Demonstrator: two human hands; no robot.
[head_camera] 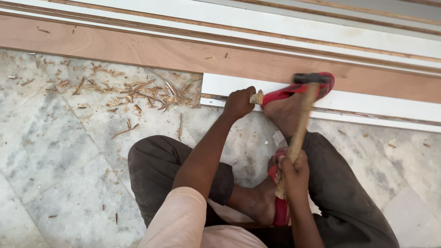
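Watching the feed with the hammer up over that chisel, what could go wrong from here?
1. The left hand grips the chisel close to its wooden top; a glancing blow from the hammer in the right hand could strike the knuckles.
2. The foot in a red sandal rests on the white board right beside the chisel, with toes likely in the swing's path.
3. Wood splinters scattered over the marble floor could cause a slip.

We see a wooden-handled hammer [301, 124] raised, and a wooden-handled chisel [256, 97] held against the white board [367, 98].
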